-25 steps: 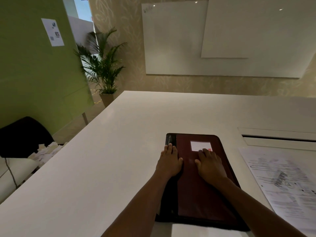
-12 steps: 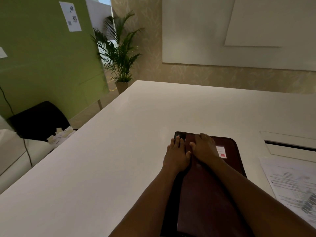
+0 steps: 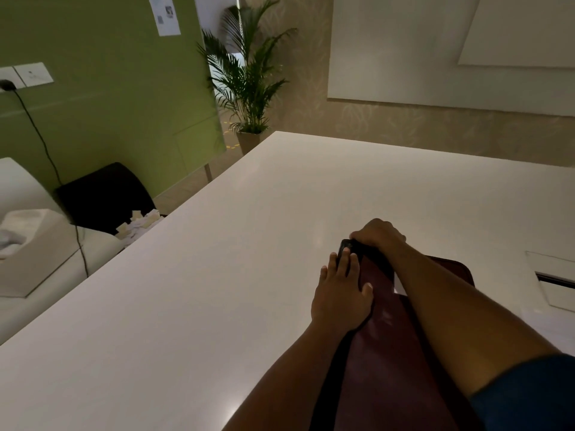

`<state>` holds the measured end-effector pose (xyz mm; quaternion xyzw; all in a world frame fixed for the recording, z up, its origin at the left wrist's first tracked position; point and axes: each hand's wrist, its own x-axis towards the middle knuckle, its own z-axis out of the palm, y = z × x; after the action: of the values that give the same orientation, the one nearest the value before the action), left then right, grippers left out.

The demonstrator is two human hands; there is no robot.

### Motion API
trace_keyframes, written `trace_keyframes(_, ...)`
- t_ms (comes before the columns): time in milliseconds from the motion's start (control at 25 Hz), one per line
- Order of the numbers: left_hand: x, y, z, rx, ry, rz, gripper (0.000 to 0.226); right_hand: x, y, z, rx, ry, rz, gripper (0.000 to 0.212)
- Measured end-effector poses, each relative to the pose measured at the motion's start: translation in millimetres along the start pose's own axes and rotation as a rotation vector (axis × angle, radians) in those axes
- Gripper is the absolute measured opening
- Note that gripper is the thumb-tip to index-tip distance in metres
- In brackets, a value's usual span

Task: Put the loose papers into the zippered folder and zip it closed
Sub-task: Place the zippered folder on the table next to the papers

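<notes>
We have the folder (image 3: pixel 389 353) flat on the table (image 3: pixel 249 244), running from its far-left corner back toward our body. Our left hand (image 3: pixel 340 293) lies flat on the folder's left edge, fingers straight, pressing and gripping nothing. Our right hand (image 3: pixel 378 233) curls over the far-left corner, fingers bent round the black edge there; we judge it is after the zip pull, but the pull itself is hidden under the fingers, so we cannot tell whether we truly have it. The papers are out of view now, so we cannot say where they lie.

The risks, as we judge them: if we tug with only the fabric edge pinched, the folder slides or lifts at the corner instead of unzipping, since our left hand pins just one side. Our right forearm crosses the cover and could drag it as we pull. A zip rounding a corner tends to snag, and a hard pull could jam it.
</notes>
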<state>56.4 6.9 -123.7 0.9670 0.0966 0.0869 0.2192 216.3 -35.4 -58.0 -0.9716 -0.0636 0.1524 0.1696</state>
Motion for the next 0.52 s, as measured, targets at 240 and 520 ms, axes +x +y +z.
trace_keyframes(240,1.6,-0.1,1.7,-0.007,-0.01,-0.002,0.07,37.8,-9.4,7.5,-0.108,-0.185,0.076,0.03)
trace_keyframes(520,1.8,0.5,0.0,-0.006,-0.019,-0.006,0.07,19.3,-1.6,11.5,0.117,0.033,0.079,0.013)
